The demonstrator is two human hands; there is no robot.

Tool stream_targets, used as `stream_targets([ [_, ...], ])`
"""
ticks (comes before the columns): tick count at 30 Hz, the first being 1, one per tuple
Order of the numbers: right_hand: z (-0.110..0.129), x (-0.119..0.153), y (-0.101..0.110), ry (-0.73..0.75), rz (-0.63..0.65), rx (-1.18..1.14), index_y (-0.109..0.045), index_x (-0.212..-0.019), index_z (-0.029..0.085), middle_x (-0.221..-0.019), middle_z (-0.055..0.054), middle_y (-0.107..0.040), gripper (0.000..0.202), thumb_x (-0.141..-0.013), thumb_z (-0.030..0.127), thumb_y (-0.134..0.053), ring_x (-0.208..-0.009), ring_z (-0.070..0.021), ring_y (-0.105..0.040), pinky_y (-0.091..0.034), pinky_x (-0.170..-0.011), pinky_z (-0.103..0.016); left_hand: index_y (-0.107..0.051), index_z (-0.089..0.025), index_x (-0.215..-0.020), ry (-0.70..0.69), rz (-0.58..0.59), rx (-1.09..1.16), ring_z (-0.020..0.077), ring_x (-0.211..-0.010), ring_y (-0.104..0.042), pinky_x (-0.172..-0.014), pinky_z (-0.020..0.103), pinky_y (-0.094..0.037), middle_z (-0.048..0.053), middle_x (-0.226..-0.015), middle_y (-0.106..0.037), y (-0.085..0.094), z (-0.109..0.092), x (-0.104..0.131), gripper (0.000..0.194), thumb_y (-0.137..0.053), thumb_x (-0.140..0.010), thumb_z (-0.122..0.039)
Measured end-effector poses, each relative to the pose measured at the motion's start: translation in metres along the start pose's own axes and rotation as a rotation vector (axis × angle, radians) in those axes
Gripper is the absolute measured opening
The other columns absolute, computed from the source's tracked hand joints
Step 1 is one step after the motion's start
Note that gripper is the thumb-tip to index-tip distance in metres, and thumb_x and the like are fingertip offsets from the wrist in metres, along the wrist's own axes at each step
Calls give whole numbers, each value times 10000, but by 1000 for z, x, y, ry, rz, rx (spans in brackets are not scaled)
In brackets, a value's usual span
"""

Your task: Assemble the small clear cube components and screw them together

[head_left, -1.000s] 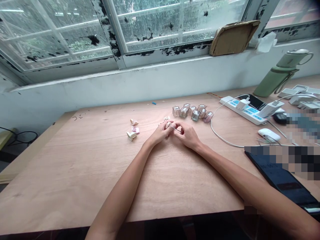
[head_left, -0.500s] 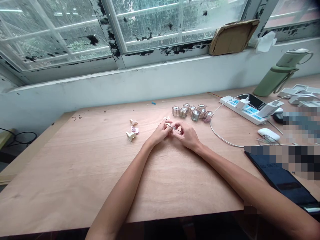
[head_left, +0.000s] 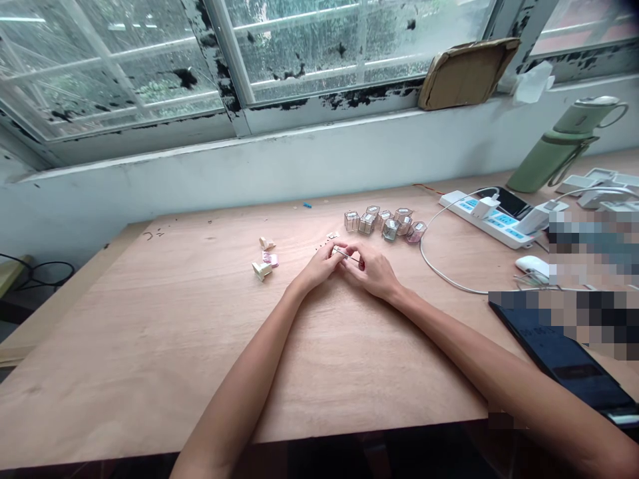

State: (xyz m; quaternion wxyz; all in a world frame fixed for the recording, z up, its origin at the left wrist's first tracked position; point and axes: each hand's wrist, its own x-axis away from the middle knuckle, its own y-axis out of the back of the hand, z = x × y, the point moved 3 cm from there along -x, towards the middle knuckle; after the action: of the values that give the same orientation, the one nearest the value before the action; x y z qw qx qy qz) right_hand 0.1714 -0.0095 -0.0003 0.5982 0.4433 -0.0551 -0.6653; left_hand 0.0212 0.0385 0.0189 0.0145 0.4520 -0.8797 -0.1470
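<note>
My left hand (head_left: 319, 266) is closed, its fingertips pinching a small pale piece that they mostly cover. A thin, dark, rod-like tool (head_left: 352, 257) sticks out from the fingers of my right hand (head_left: 375, 271), its far end reaching the left fingertips. The tool's exact kind is too small to make out. Both hands meet just above the wooden table. Tiny beige bits (head_left: 333, 235) lie just beyond the fingers. To the left rest a cream block-like piece (head_left: 261, 270), a pink-and-white piece (head_left: 270, 259) and another cream piece (head_left: 266, 243).
Several clear hexagonal containers (head_left: 367, 223) stand behind my right hand. Farther right are a white power strip (head_left: 486, 219) with a looping cable, a white mouse-like case (head_left: 532, 266), a green bottle (head_left: 542, 159) and a black phone (head_left: 564, 356). A small blue bit (head_left: 307, 205) lies near the wall.
Both hands stay in nearly the same place. The fingers of my right hand and the thin tool have shifted very slightly; the things on the table have not moved.
</note>
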Motion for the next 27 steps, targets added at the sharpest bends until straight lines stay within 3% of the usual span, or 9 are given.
stream_targets([
  [6,3,0,3,-12,-13,-46,-637,-1084,219,-1039,-52,-708,204,-921,340,-610,-636,-159,-564,-439,-635,-311,-592,-160,-1119,-13,5,10,91,-576,-434,-536,220,-350,-29,-759,-523,-1,-3,2,302,-551,-949,-406],
  [12,3,-2,8,-42,-86,-103,-654,-1068,198,-1021,-62,-702,209,-916,331,-602,-622,-148,-542,-450,-628,-314,-482,-149,-1329,28,-27,36,95,-551,-536,-531,217,-412,-27,-745,-580,0,-2,3,491,-550,-961,-467],
  [16,3,-2,10,-55,-101,-129,-659,-1076,192,-1029,-71,-705,241,-941,381,-593,-619,-149,-547,-452,-612,-316,-495,-142,-1370,70,-10,27,99,-505,-562,-430,190,-347,-21,-688,-584,2,-3,5,525,-505,-989,-503],
  [22,3,-3,12,-41,-163,-104,-651,-1162,195,-1164,-116,-645,393,-931,513,-633,-603,-135,-522,-487,-633,-318,-531,-127,-1327,77,-29,37,69,-391,-472,-389,173,-347,-60,-580,-516,5,-6,6,524,-500,-999,-535],
  [25,3,-3,13,-45,-186,-133,-658,-1160,182,-1053,-97,-662,441,-908,544,-658,-583,-138,-505,-479,-609,-316,-529,-130,-1321,75,-33,50,62,-385,-472,-378,170,-350,-51,-604,-543,5,-4,4,507,-504,-1003,-525],
  [27,4,-3,15,-50,-169,-187,-683,-1110,177,-931,-73,-676,408,-951,541,-594,-611,-157,-540,-473,-614,-312,-520,-131,-1320,72,-42,70,60,-425,-519,-370,171,-360,6,-751,-638,5,-1,3,505,-540,-990,-512],
])
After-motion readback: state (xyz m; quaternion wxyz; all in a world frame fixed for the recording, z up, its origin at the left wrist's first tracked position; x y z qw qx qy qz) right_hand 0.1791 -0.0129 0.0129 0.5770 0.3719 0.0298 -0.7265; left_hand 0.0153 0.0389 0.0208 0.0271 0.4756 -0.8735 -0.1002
